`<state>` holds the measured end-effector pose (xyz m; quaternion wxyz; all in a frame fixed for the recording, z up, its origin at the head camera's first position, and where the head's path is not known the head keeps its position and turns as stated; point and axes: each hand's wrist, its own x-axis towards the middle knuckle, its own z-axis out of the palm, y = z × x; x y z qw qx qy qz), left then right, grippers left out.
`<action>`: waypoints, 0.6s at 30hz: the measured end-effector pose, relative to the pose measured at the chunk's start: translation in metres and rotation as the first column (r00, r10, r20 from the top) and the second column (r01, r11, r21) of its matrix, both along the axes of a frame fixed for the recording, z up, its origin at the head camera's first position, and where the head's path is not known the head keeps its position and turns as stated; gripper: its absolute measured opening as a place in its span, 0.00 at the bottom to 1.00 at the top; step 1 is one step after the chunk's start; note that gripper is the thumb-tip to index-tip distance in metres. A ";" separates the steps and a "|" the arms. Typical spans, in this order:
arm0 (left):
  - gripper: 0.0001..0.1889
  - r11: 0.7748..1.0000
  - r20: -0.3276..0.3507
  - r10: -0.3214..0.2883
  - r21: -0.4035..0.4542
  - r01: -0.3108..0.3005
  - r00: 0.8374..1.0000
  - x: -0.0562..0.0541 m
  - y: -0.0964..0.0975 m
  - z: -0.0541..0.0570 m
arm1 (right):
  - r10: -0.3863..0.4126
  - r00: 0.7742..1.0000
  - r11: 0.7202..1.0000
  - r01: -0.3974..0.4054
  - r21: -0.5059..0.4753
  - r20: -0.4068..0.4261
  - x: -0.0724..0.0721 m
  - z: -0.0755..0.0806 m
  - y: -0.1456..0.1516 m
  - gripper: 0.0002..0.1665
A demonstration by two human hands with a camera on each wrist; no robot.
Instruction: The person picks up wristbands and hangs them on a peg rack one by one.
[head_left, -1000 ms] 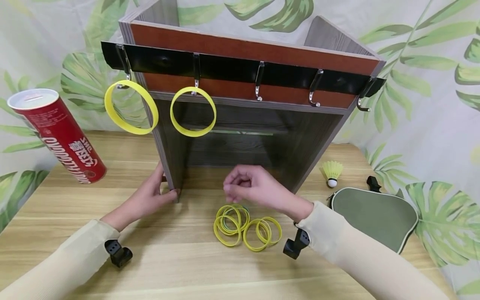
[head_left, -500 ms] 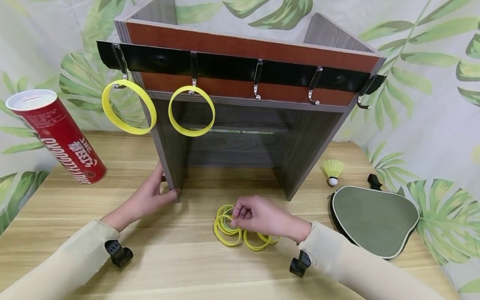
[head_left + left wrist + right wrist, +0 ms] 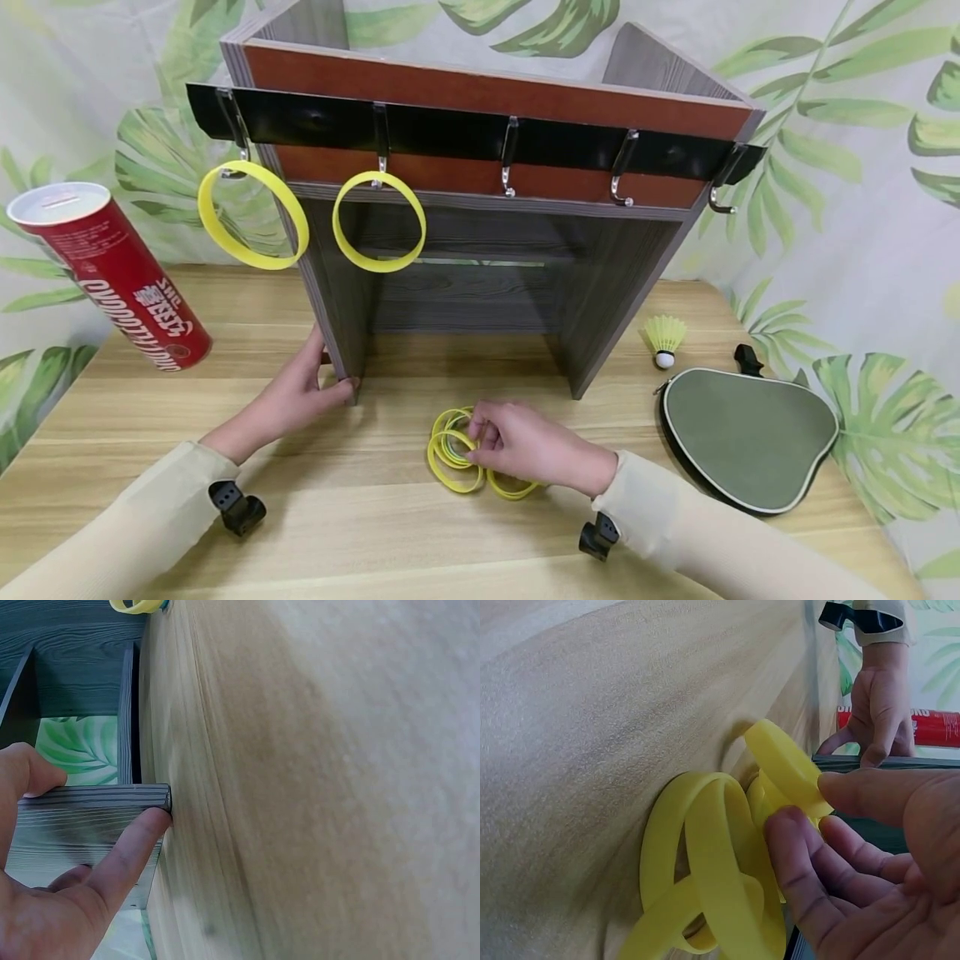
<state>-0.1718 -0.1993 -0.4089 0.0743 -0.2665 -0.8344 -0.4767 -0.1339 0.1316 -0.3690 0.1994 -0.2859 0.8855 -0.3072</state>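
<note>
A small grey wooden shelf (image 3: 465, 292) stands on the table. My left hand (image 3: 296, 392) grips the lower front edge of its left side panel (image 3: 82, 829), thumb and fingers on opposite sides. My right hand (image 3: 528, 446) is at a loose pile of yellow wristbands (image 3: 664, 832) on the table before the shelf. Between thumb and fingertips it pinches one yellow wristband (image 3: 784, 761), tilted up from the pile. The hand hides part of the pile in the head view. Two more bands, a left yellow band (image 3: 258, 261) and a second yellow band (image 3: 378, 266), hang from hooks.
A black hook rail (image 3: 450, 133) with several metal hooks runs across the shelf's red front board. At left stands a red can (image 3: 135, 283). A yellow shuttlecock (image 3: 664, 340) and a green zipped case (image 3: 750, 437) lie to the right.
My right hand has come down from above the pile to the wristbands and now pinches one. My left hand keeps its grip on the side panel. The head view has shifted slightly.
</note>
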 end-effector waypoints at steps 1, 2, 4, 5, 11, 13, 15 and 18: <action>0.56 1.000 0.002 -0.001 -0.001 0.001 1.000 0.000 0.000 0.000 | 0.004 1.000 1.000 -0.004 -0.007 0.003 0.000 -0.001 0.001 0.09; 0.56 1.000 0.002 -0.001 -0.003 0.001 1.000 0.000 0.000 0.000 | 0.008 1.000 1.000 -0.008 -0.017 0.008 -0.001 -0.001 0.002 0.09; 0.56 1.000 0.001 0.000 -0.007 0.000 1.000 0.000 0.000 0.000 | 0.015 1.000 0.999 -0.014 -0.037 0.018 -0.002 -0.003 0.003 0.09; 0.56 1.000 -0.001 0.001 -0.007 -0.001 1.000 0.001 0.000 0.001 | 0.019 1.000 0.999 -0.018 -0.046 0.024 -0.002 -0.003 0.004 0.09; 0.54 1.000 -0.013 0.011 -0.003 -0.011 1.000 0.002 0.000 0.000 | 0.039 0.992 0.990 -0.023 -0.139 0.118 -0.005 -0.003 0.008 0.09; 0.54 1.000 -0.014 0.011 0.000 -0.011 1.000 0.002 0.000 0.000 | 0.039 0.984 0.984 -0.008 -0.178 0.171 -0.006 -0.003 0.010 0.09; 0.54 1.000 -0.021 0.010 0.003 -0.010 1.000 0.002 0.000 0.000 | 0.042 0.974 0.977 0.006 -0.213 0.222 -0.007 -0.002 0.011 0.09; 0.54 1.000 -0.032 0.006 0.007 -0.006 0.999 0.001 0.001 -0.001 | 0.043 0.962 0.967 0.027 -0.252 0.271 -0.008 -0.002 0.014 0.10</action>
